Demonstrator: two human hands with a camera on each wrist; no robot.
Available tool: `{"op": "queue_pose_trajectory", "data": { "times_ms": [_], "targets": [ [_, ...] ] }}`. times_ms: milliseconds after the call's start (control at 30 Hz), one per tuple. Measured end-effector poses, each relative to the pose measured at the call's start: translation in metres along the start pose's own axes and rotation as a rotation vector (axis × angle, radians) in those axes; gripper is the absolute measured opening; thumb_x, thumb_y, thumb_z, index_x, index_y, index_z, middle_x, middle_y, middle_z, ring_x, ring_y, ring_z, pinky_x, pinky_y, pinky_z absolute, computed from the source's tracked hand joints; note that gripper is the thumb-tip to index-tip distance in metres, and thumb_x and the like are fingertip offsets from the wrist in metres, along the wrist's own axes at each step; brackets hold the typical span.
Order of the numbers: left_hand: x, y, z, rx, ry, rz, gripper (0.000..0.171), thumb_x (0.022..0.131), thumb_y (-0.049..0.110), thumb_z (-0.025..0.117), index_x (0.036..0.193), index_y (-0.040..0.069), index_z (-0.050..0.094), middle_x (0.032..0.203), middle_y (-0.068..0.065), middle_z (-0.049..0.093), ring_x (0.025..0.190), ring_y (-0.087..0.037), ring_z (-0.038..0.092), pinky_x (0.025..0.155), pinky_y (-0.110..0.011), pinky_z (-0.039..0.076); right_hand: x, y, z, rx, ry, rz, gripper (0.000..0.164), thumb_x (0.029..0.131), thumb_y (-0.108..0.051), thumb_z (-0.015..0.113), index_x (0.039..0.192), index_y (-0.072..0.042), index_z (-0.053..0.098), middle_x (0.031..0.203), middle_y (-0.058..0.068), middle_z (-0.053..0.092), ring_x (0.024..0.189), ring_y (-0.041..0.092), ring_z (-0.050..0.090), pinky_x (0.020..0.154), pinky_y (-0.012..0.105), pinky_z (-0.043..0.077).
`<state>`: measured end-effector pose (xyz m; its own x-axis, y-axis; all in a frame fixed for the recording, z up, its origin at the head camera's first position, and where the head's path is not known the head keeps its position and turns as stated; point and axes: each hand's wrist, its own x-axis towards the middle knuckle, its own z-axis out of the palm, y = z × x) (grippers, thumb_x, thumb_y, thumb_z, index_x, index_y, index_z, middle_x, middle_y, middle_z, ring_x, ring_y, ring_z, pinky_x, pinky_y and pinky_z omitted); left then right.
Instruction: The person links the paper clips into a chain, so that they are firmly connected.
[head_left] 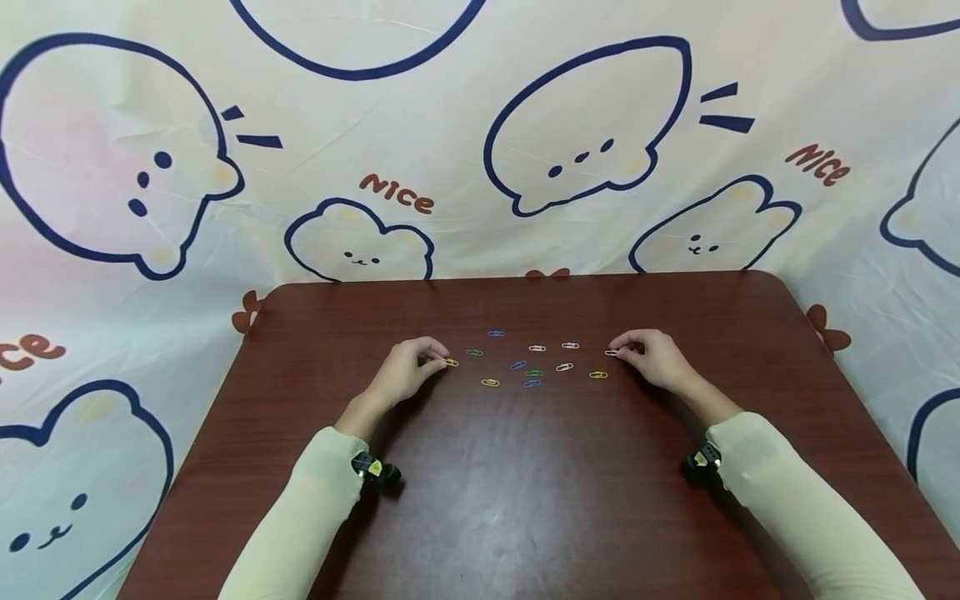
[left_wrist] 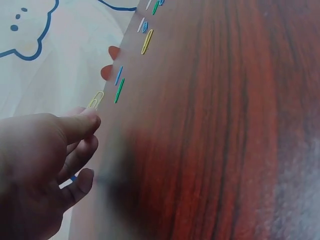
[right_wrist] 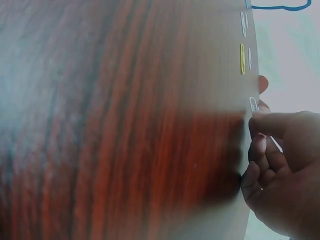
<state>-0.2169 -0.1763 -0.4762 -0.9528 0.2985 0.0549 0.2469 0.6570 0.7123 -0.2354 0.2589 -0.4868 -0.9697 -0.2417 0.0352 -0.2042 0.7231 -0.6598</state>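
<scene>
My left hand (head_left: pixel 407 371) pinches a yellow paper clip (left_wrist: pixel 97 99) between thumb and forefinger, its looped end sticking out past the fingertips. On the other side, my right hand (head_left: pixel 656 357) pinches a white paper clip (right_wrist: pixel 253 104) the same way. Between the hands several more paper clips lie scattered on the brown table. Nearest the left hand are a green paper clip (head_left: pixel 474 352) and a yellow paper clip (head_left: pixel 491 383). Another yellow paper clip (head_left: pixel 597 375) lies just left of the right hand, with a white paper clip (head_left: pixel 570 345) farther back.
The wood-grain table (head_left: pixel 510 500) has rounded far corners. A pale cloth (head_left: pixel 450 125) printed with cartoon outlines hangs behind it and along both sides. Blue paper clips (head_left: pixel 496 333) are among those on the table. Each wrist wears a small black camera (head_left: pixel 378 472).
</scene>
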Motion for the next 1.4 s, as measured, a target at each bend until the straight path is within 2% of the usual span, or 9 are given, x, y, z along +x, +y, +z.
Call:
{"op": "queue_pose_trajectory", "data": {
  "times_ms": [333,567,833,1233,1400],
  "targets": [
    [0.003,0.000,0.000,-0.028,0.062,0.015,0.005,0.093,0.011,0.076,0.094,0.007,0.072,0.087,-0.001,0.071,0.078,-0.017,0.061,0.070,-0.033,0.051,-0.001,-0.001,-0.002,0.006,0.020,0.011,0.007,0.098,-0.010,0.068,0.097,-0.006,0.074,0.090,0.007,0.070,0.072,0.022,0.054,0.065,0.033,0.045],
    [0.004,0.006,-0.003,-0.054,0.087,0.025,0.005,0.093,0.011,0.076,0.093,0.008,0.072,0.085,-0.001,0.070,0.072,-0.019,0.060,0.065,-0.032,0.050,0.001,-0.009,-0.008,0.034,0.016,0.017,0.008,0.099,-0.011,0.067,0.101,-0.006,0.073,0.092,0.008,0.069,0.076,0.023,0.053,0.067,0.032,0.044],
    [0.006,0.023,-0.004,-0.061,0.110,0.094,0.005,0.093,0.010,0.075,0.097,0.006,0.074,0.087,0.000,0.071,0.078,-0.017,0.060,0.073,-0.034,0.051,0.002,-0.024,-0.017,0.091,0.024,-0.006,0.008,0.099,-0.013,0.069,0.101,-0.007,0.072,0.091,0.011,0.069,0.078,0.023,0.052,0.067,0.029,0.043],
    [0.011,0.056,0.002,-0.150,0.142,0.189,0.004,0.095,0.008,0.073,0.098,0.005,0.071,0.081,-0.002,0.065,0.075,-0.018,0.056,0.070,-0.030,0.048,-0.001,-0.061,-0.024,0.140,0.053,-0.072,0.007,0.096,-0.013,0.072,0.099,-0.007,0.073,0.090,0.008,0.070,0.077,0.021,0.055,0.066,0.025,0.045],
    [0.015,0.069,0.005,-0.178,0.168,0.201,0.004,0.096,0.008,0.071,0.098,0.005,0.070,0.081,-0.003,0.065,0.073,-0.018,0.056,0.068,-0.028,0.047,0.001,-0.073,-0.022,0.171,0.063,-0.094,0.008,0.096,-0.014,0.073,0.099,-0.007,0.073,0.089,0.009,0.070,0.076,0.021,0.054,0.066,0.026,0.044]
  ]
}}
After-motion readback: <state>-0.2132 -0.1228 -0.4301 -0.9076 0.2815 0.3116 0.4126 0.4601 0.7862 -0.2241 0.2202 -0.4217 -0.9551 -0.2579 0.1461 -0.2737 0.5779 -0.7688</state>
